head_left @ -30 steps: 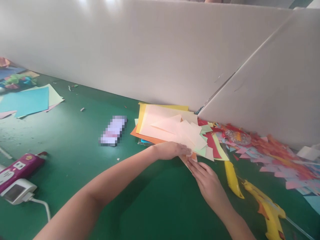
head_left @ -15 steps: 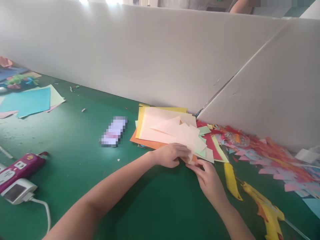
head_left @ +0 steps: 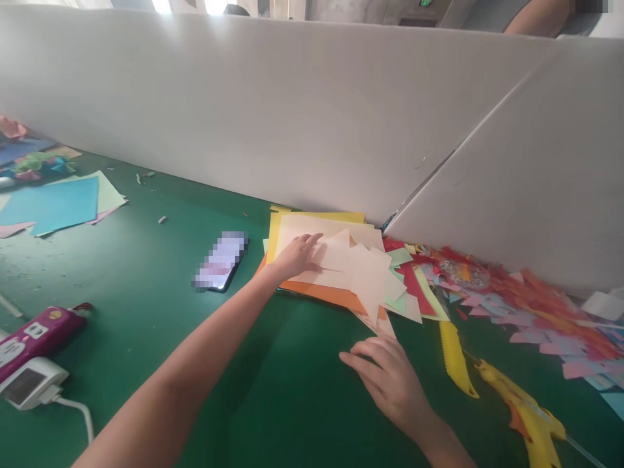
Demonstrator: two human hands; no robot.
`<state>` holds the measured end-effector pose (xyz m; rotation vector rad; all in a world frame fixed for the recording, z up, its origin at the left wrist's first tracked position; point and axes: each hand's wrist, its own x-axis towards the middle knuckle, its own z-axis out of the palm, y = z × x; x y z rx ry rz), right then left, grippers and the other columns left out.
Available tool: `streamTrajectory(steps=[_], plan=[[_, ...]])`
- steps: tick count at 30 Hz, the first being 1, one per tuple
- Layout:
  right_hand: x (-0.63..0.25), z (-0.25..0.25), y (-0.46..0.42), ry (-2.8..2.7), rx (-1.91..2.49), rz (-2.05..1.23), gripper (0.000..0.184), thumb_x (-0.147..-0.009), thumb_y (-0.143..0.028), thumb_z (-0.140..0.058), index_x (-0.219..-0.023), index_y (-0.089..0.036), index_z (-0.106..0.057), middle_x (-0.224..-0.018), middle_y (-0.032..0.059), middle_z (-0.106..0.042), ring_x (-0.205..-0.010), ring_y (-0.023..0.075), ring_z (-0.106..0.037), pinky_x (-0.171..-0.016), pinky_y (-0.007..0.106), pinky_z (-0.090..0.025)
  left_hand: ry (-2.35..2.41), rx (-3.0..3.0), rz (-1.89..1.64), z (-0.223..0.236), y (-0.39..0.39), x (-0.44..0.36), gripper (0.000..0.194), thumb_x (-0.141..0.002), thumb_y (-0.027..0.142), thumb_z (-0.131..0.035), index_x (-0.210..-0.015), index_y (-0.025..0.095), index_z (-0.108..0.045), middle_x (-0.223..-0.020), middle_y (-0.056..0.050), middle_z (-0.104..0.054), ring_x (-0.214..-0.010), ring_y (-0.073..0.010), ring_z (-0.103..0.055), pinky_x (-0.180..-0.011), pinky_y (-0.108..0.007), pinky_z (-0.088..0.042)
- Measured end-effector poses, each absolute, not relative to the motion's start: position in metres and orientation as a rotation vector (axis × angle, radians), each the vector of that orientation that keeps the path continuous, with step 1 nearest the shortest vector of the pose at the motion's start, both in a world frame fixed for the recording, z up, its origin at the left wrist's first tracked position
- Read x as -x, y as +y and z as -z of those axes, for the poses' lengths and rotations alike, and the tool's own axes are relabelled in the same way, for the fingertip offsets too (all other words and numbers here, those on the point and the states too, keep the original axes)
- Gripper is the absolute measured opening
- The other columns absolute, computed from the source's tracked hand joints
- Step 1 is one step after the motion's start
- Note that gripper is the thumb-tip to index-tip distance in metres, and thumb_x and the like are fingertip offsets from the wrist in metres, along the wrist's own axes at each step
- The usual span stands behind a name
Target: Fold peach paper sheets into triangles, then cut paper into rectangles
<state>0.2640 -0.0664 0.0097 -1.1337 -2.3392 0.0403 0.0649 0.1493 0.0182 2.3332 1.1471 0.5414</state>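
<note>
Paper stack (head_left: 341, 257) at far edge of worktop (head_left: 273, 390). Left hand (head_left: 294, 255) over it, fingers apart; right hand (head_left: 385, 374) nearer front, loosely bent, empty. Seemingly handling sheets; lifting one calls for edge pinch.

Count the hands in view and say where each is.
2: the left hand over the paper pile, the right hand nearer, above the green table. Others may be hidden behind the white board.

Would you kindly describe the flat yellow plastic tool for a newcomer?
On the green tabletop, find the yellow plastic glue gun, lower right. Just left lies the flat yellow plastic tool, slender and, unlike the gun, notched along one edge.
</note>
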Motion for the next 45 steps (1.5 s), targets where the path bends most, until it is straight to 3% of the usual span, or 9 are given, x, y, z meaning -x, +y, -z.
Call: streamTrajectory(steps=[6,9,13,18,25,29,34,39,45], plan=[[-0.246,-0.012,-0.068,-2.353,0.998,-0.234,0.035,-0.086,-0.005,-0.045,-0.114,-0.022,-0.057,-0.092,0.0054,-0.063,-0.080,0.0168,-0.056,-0.071,0.034,-0.047,1.212,-2.225,-0.569,-0.029,0.133,-0.040,0.044,-0.085,0.028,-0.051,-0.128,0.023,-0.045,-0.106,-0.006,-0.060,-0.085,-0.0175,-0.059,-0.073,-0.027,-0.047],[-0.237,-0.008,-0.068,-2.272,1.030,-0.261,0.042,-0.088,-0.005,-0.042,-0.124,-0.024,-0.052,-0.095,0.0055,-0.064,-0.084,0.0169,-0.058,-0.072,0.034,-0.049,1.329,-2.120,-0.645,-0.027,0.114,-0.023,0.053,-0.084,0.020,-0.043,-0.136,0.020,-0.031,-0.095,-0.004,-0.061,-0.070,-0.0137,-0.057,-0.064,-0.024,-0.046],[-0.218,-0.003,-0.063,-2.088,1.176,-0.032,0.052,-0.086,-0.006,-0.048,-0.135,-0.021,-0.041,-0.101,0.0087,-0.063,-0.097,0.0201,-0.058,-0.081,0.038,-0.049,1.463,-1.735,-0.960,-0.011,0.070,-0.017,0.048,-0.076,0.017,-0.051,-0.123,0.020,-0.041,-0.089,-0.001,-0.057,-0.071,-0.0135,-0.056,-0.062,-0.024,-0.045],[-0.188,-0.005,-0.060,-2.016,1.262,0.431,0.043,-0.082,-0.008,-0.058,-0.118,-0.031,-0.056,-0.114,0.0031,-0.064,-0.113,0.0197,-0.053,-0.104,0.044,-0.028,1.219,-1.497,-1.113,0.006,0.003,-0.030,0.056,-0.077,0.015,-0.054,-0.127,0.024,-0.030,-0.096,-0.002,-0.051,-0.068,-0.0110,-0.054,-0.063,-0.025,-0.047],[-0.177,-0.002,-0.075,-1.959,1.477,0.195,0.025,-0.091,-0.013,-0.042,-0.093,-0.026,-0.063,-0.116,-0.0014,-0.066,-0.122,0.0208,-0.049,-0.110,0.049,-0.005,0.797,-1.138,-0.974,-0.001,-0.033,-0.031,0.073,-0.079,0.016,-0.057,-0.137,0.032,-0.015,-0.128,-0.010,-0.040,-0.083,-0.0151,-0.059,-0.065,-0.025,-0.049],[-0.184,-0.004,-0.082,-1.994,1.506,0.077,0.029,-0.086,-0.007,-0.039,-0.071,-0.022,-0.058,-0.124,-0.0023,-0.061,-0.125,0.0232,-0.046,-0.109,0.050,-0.012,0.716,-0.976,-0.827,-0.002,-0.027,-0.026,0.081,-0.076,0.014,-0.057,-0.140,0.036,-0.012,-0.126,-0.009,-0.045,-0.079,-0.0144,-0.059,-0.062,-0.024,-0.049],[-0.203,-0.007,-0.085,-2.263,1.190,0.059,0.024,-0.088,-0.006,-0.038,-0.086,-0.019,-0.058,-0.123,0.0042,-0.062,-0.125,0.0206,-0.046,-0.104,0.043,-0.032,0.808,-0.937,-0.696,-0.003,-0.023,-0.019,0.075,-0.077,0.020,-0.061,-0.141,0.027,-0.023,-0.104,-0.006,-0.060,-0.078,-0.0181,-0.059,-0.069,-0.030,-0.048],[-0.212,-0.008,-0.087,-2.412,1.014,0.005,0.024,-0.092,-0.012,-0.035,-0.102,-0.017,-0.056,-0.126,0.0067,-0.059,-0.128,0.0206,-0.042,-0.106,0.045,-0.034,0.643,-0.757,-0.666,-0.006,-0.022,-0.011,0.076,-0.075,0.025,-0.065,-0.142,0.026,-0.028,-0.119,-0.008,-0.058,-0.103,-0.0272,-0.056,-0.088,-0.038,-0.042],[-0.209,-0.008,-0.092,-2.491,1.025,-0.168,0.024,-0.091,-0.012,-0.034,-0.103,-0.016,-0.054,-0.131,0.0085,-0.055,-0.131,0.0201,-0.038,-0.108,0.047,-0.033,0.327,-0.541,-0.595,-0.014,-0.010,0.001,0.073,-0.078,0.035,-0.056,-0.143,0.020,-0.026,-0.121,-0.013,-0.057,-0.108,-0.0321,-0.055,-0.093,-0.043,-0.037]])
